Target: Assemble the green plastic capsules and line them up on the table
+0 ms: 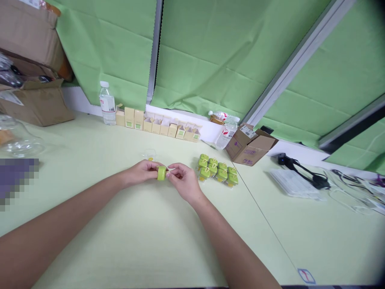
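My left hand [142,172] holds a small green lid [161,173] on edge between thumb and fingers. My right hand [184,179] is closed in a pinch on a thin pale cord loop at the lid's right side; the fingertips partly hide it. Just behind my left hand lies a small clear container [149,153] with something yellow by it. To the right of my right hand, several small clear containers with green lids [221,174] and pale loops on top stand close together in rows.
Small cream boxes [156,125], several with raised flaps, line the back of the table beside an upright water bottle [107,105]. More bottles [226,134] and an open cardboard box [249,145] are at back right. Cables and a headset [303,170] lie far right. Cardboard boxes [36,102] stand left.
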Demonstrator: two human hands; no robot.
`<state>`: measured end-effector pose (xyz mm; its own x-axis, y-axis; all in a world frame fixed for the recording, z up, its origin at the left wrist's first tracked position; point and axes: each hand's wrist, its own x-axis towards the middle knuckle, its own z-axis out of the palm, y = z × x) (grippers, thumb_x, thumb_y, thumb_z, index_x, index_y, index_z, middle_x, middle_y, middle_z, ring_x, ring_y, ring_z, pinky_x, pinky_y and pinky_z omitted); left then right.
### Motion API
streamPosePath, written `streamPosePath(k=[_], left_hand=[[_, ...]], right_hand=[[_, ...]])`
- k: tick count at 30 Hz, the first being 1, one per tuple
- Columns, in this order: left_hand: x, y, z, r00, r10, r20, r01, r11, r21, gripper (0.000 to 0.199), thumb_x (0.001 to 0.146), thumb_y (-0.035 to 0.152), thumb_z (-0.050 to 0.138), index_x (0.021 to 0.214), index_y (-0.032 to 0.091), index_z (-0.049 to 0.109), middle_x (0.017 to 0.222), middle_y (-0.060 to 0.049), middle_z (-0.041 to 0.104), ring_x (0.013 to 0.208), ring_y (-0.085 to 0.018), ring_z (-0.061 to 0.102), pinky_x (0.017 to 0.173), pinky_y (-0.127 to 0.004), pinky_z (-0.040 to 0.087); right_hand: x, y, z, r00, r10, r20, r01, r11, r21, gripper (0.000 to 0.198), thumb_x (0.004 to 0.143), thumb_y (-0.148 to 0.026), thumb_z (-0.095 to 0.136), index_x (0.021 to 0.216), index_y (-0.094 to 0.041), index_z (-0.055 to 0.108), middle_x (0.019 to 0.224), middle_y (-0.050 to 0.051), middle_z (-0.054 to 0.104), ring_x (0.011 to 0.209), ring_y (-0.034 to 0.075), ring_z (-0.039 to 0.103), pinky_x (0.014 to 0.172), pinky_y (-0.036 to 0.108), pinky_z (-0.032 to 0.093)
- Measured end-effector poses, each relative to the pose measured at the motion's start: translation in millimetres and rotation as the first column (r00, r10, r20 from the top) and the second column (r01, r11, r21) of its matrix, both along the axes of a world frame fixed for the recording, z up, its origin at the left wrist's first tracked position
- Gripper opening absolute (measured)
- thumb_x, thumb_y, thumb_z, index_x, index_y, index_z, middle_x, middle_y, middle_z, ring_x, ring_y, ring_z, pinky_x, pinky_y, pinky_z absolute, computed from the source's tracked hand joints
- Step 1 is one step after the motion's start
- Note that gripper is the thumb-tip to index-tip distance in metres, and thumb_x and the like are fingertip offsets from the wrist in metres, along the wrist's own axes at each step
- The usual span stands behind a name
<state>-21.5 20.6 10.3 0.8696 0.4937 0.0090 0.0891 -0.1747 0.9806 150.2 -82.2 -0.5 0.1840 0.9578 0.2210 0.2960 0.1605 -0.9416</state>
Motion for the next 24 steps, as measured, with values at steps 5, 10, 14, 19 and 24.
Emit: streamPosePath(k=[5, 10, 14, 19, 24], left_hand=[[2, 3, -2.9, 0.997, 0.064, 0.038, -0.065, 0.998, 0.020, 0.021, 0.076, 0.029, 0.061, 0.089, 0.019, 0.074, 0.104, -0.004, 0.071, 0.103, -0.024, 0.062, 0.097, -0.037, 0.045], [3, 3, -3.1, 0.990, 0.125, 0.070, -0.126, 0.992, 0.009, 0.018, 0.072, 0.024, 0.055, 0.077, 0.018, 0.071, 0.097, -0.003, 0.071, 0.096, -0.022, 0.062, 0.089, -0.034, 0.048], [4, -3, -0.7, 0.994, 0.084, 0.064, -0.085, 0.996, 0.000, 0.014, 0.073, 0.024, 0.053, 0.066, 0.018, 0.063, 0.085, -0.001, 0.070, 0.086, -0.020, 0.063, 0.082, -0.032, 0.048], [9, -11, 0.2, 0.995, 0.054, 0.082, -0.050, 0.997, -0.054, 0.013, 0.074, 0.022, 0.051, 0.068, 0.018, 0.062, 0.080, -0.001, 0.069, 0.084, -0.020, 0.065, 0.078, -0.031, 0.050], [9, -9, -0.4, 0.977, 0.160, 0.141, -0.142, 0.981, -0.129, 0.009, 0.072, 0.021, 0.051, 0.065, 0.018, 0.056, 0.071, 0.001, 0.064, 0.077, -0.019, 0.064, 0.077, -0.032, 0.050]], right_hand=[[-5, -7, 4, 0.966, -0.025, 0.258, 0.012, 0.999, 0.052, 0.013, 0.085, -0.029, 0.057, 0.092, -0.021, 0.064, 0.081, 0.000, 0.067, 0.069, 0.013, 0.061, 0.064, 0.025, 0.048], [-13, -15, 10, 0.892, -0.073, 0.446, 0.030, 0.994, 0.101, 0.035, 0.077, -0.031, 0.069, 0.109, -0.023, 0.056, 0.104, 0.004, 0.065, 0.077, 0.016, 0.060, 0.071, 0.031, 0.051], [-16, -17, 10, 0.879, -0.075, 0.471, 0.015, 0.992, 0.129, 0.054, 0.074, -0.030, 0.074, 0.123, -0.025, 0.053, 0.116, 0.007, 0.060, 0.084, 0.017, 0.061, 0.077, 0.032, 0.053], [-18, -17, 11, 0.845, -0.091, 0.528, -0.026, 0.977, 0.210, 0.038, 0.076, -0.021, 0.068, 0.113, -0.024, 0.061, 0.099, 0.004, 0.061, 0.079, 0.016, 0.060, 0.075, 0.029, 0.052], [-18, -18, 15, 0.839, -0.159, 0.520, 0.023, 0.966, 0.259, 0.033, 0.073, -0.020, 0.065, 0.105, -0.022, 0.063, 0.091, 0.003, 0.061, 0.074, 0.016, 0.058, 0.071, 0.029, 0.051]])
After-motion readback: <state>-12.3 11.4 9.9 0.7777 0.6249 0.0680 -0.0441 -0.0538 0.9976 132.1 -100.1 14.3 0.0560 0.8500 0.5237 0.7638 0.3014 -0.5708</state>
